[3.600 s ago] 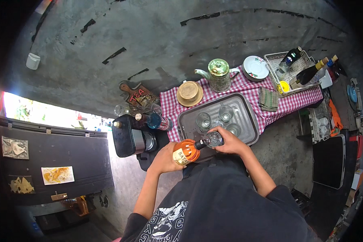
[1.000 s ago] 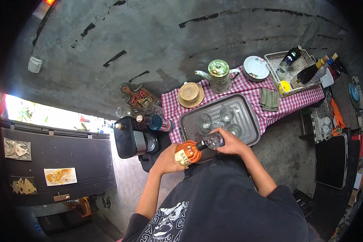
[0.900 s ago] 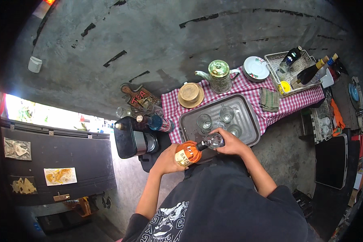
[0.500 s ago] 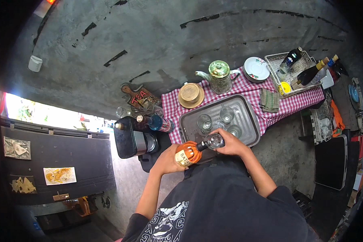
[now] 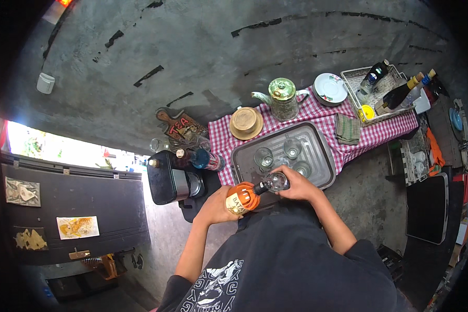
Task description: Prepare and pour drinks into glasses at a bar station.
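Observation:
My left hand (image 5: 215, 206) is wrapped round a bottle (image 5: 243, 197) of orange liquid with a pale label and a dark neck. The bottle lies tilted, its neck pointing right to the mouth of a clear glass (image 5: 278, 181). My right hand (image 5: 298, 185) grips that glass; whether liquid is running into it is too small to tell. Just beyond, a grey-brown tray (image 5: 325, 156) bears three more clear glass mugs: one at the left (image 5: 263, 157), one at the back (image 5: 292, 148) and one at the near right (image 5: 302, 168), partly behind my right hand.
A red-and-white checked cloth (image 5: 221, 130) covers the table. Around the tray stand a teapot (image 5: 284, 101), a wooden lidded pot (image 5: 244, 120), plates (image 5: 330, 88), a folded cloth (image 5: 347, 129) and a basket (image 5: 372, 117) of bottles. At left are a blue bottle (image 5: 208, 159) and a black machine (image 5: 164, 179).

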A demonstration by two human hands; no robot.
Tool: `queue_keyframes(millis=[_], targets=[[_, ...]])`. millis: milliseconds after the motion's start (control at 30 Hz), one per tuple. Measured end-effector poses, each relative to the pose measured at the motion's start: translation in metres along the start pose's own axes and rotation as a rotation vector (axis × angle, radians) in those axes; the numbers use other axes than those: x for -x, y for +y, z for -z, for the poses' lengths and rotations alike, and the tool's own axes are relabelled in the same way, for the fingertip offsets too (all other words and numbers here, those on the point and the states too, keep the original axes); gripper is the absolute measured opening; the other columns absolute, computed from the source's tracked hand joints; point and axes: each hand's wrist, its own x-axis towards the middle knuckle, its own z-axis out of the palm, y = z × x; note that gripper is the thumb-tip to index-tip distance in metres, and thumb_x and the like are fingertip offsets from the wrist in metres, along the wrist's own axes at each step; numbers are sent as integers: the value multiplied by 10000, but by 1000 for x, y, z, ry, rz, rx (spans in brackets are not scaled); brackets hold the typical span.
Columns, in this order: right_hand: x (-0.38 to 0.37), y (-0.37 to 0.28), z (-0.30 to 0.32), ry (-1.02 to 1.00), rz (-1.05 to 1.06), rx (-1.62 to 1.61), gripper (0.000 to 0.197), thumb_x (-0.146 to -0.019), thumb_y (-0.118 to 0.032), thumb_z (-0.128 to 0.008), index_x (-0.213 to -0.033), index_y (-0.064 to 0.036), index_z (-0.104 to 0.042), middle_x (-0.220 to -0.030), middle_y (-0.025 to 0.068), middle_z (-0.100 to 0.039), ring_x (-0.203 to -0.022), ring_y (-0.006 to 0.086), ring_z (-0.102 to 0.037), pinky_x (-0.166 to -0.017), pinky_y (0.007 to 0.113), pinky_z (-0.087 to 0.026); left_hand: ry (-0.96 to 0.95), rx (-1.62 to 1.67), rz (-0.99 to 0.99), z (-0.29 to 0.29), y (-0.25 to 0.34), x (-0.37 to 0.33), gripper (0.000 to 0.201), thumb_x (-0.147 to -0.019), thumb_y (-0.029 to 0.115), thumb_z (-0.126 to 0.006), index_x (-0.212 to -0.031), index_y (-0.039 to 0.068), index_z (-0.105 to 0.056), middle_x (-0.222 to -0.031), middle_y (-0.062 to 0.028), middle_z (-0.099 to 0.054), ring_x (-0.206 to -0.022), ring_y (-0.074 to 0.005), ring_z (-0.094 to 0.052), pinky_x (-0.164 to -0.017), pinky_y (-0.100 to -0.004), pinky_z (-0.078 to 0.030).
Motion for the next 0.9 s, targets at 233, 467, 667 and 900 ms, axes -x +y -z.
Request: queue_keyframes(millis=[233,467,667,900], targets=[[1,4,-1,4,28,8,564,-700,-80,-771,-1210,-78,-531,-1114,127,-613,-1068,251,-612,-915,355,-475,-14,-2,-8,0,1,0,846,-508,285,-880,-1244,39,-542,-1161,-153,-603,-1105,-329,-593,-958,-397,-472],[0,1,0,-12,4,-15,571,-699,-71,-777,-1213,-72,-528,-1124,122,-613,-1071,244,-610,-920,355,-474,-6,-16,-2,1,0,0,847,-500,285,-887,-1225,30,-531,-1142,-165,-603,-1089,-348,-595,-933,-404,-479],[-1,4,0,-11,28,-20,581,-690,-89,-765,-1212,-78,-510,-1110,146,-629,-1073,300,-622,-898,381,-481,-12,-25,-10,0,-5,-1,846,-503,299,-890,-1210,22,-518,-1136,-175,-601,-1087,-355,-593,-929,-411,-480],[0,-3,4,-35,-30,-49,587,-692,-57,-772,-1225,-78,-529,-1135,119,-610,-1092,246,-603,-938,351,-466,-12,-40,-32,0,-5,-3,849,-505,300,-891,-1214,24,-516,-1135,-170,-600,-1091,-352,-590,-933,-408,-480]])
